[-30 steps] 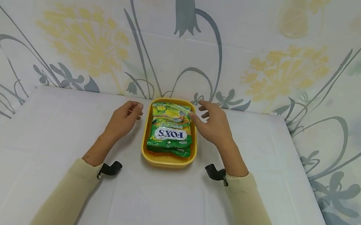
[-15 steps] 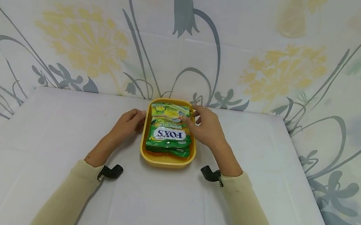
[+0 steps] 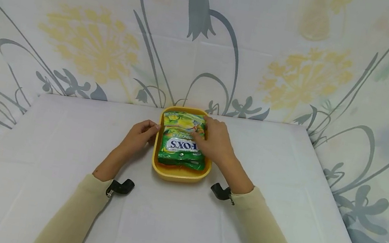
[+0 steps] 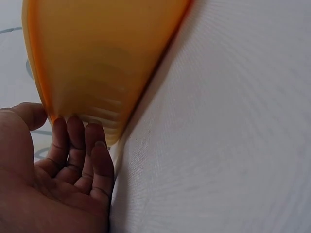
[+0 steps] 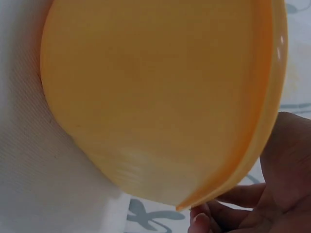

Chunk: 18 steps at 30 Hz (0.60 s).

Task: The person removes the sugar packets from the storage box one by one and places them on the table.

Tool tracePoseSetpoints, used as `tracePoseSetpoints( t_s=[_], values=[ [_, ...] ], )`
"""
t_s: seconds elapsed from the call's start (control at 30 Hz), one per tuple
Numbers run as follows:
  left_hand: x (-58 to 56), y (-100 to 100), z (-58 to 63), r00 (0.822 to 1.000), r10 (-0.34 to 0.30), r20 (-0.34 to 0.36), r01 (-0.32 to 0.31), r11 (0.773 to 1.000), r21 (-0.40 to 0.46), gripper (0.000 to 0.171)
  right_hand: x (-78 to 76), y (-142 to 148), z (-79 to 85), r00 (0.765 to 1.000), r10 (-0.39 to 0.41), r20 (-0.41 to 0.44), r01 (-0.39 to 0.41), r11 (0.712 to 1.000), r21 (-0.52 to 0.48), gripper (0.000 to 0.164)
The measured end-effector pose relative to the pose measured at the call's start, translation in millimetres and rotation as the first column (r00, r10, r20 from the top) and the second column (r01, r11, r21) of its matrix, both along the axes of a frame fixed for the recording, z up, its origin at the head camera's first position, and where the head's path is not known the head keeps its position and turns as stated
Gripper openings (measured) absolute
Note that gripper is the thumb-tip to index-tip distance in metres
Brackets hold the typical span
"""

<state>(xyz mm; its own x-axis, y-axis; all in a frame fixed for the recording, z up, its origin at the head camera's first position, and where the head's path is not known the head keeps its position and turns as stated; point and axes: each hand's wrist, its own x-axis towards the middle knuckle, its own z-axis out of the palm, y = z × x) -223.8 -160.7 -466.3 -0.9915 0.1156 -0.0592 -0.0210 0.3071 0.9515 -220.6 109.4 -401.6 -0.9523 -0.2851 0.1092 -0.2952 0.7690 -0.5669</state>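
Observation:
A yellow plastic tray (image 3: 179, 175) stands on the white cloth against the patterned backdrop. Inside lie green FOX'S Spring Tea candy bags (image 3: 177, 155), one over another. At the tray's left side my left hand (image 3: 138, 136) holds its edge: in the left wrist view the thumb (image 4: 33, 115) is at the rim and the bent fingers (image 4: 99, 160) are against the outer wall. My right hand (image 3: 217, 142) reaches over the right rim, its thumb over the top bag's face. Its other fingertips are mostly hidden in the head view; the right wrist view shows some fingers (image 5: 233, 208) beyond the rim.
White cloth (image 3: 178, 225) covers the table, with floral fabric (image 3: 203, 63) rising behind and at both sides. A small black wrist camera (image 3: 121, 186) juts from the left sleeve, and another black camera (image 3: 220, 191) from the right one.
My left hand has moved right onto the tray's edge. The right hand has moved left, from beside the rim to over the top candy bag. Tray and bags look unmoved.

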Motion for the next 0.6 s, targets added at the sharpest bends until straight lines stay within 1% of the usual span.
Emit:
tracePoseSetpoints(
  t_s=[0.17, 0.3, 0.43, 0.6],
  values=[
    [1.9, 0.5, 0.8, 1.000, -0.005, -0.009, 0.005, 1.000, 0.001, 0.037, 4.5, -4.0, -1.5, 1.000, 0.001, 0.008, -0.001, 0.999, -0.035, 0.076],
    [2.0, -0.1, 0.4, 1.000, -0.003, -0.015, 0.003, 1.000, 0.002, 0.036, 7.0, -8.3, -0.4, 0.999, -0.005, 0.051, 0.008, 0.998, -0.069, 0.082],
    [1.9, -0.7, 0.6, 1.000, -0.005, -0.019, 0.005, 1.000, 0.001, 0.035, 7.8, -9.5, 1.6, 0.990, -0.031, 0.141, 0.049, 0.990, -0.131, 0.085],
    [1.5, -0.5, 0.1, 1.000, -0.016, -0.025, 0.016, 1.000, 0.009, 0.033, 8.5, -8.7, 3.4, 0.963, -0.037, 0.268, 0.098, 0.971, -0.219, 0.072]
  ],
)
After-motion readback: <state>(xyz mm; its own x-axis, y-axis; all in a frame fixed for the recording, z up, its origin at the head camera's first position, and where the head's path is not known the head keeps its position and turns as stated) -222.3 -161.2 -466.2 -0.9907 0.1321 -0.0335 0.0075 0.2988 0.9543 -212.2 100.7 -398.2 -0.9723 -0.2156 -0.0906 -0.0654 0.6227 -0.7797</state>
